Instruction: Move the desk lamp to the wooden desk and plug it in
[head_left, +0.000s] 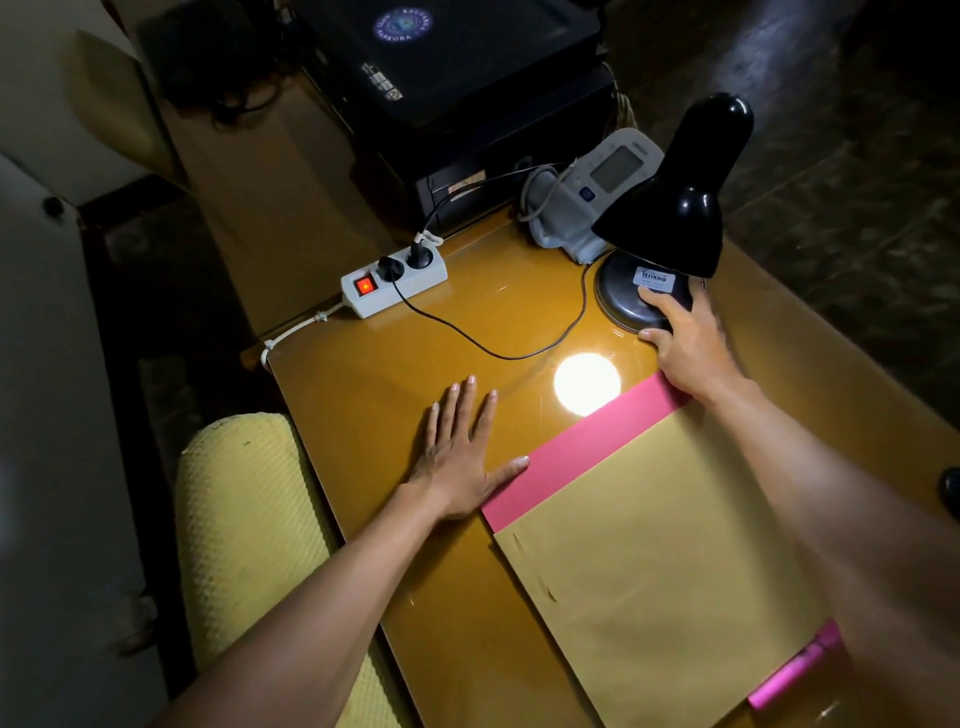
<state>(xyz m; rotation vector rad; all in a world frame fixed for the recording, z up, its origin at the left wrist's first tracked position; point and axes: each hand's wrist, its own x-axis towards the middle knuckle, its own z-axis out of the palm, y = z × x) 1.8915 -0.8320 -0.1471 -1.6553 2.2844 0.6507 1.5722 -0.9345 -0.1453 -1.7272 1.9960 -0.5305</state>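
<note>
A black desk lamp stands on the glossy wooden desk at the far right, lit, throwing a bright spot on the desk top. My right hand rests on the lamp's round base, fingers touching its front edge. The lamp's dark cord runs across the desk into a white power strip whose red switch glows. My left hand lies flat on the desk, fingers spread, holding nothing.
A brown envelope on a pink sheet covers the near desk. A blood pressure monitor sits behind the lamp. A black case stands at the back. A yellow chair back is at the left.
</note>
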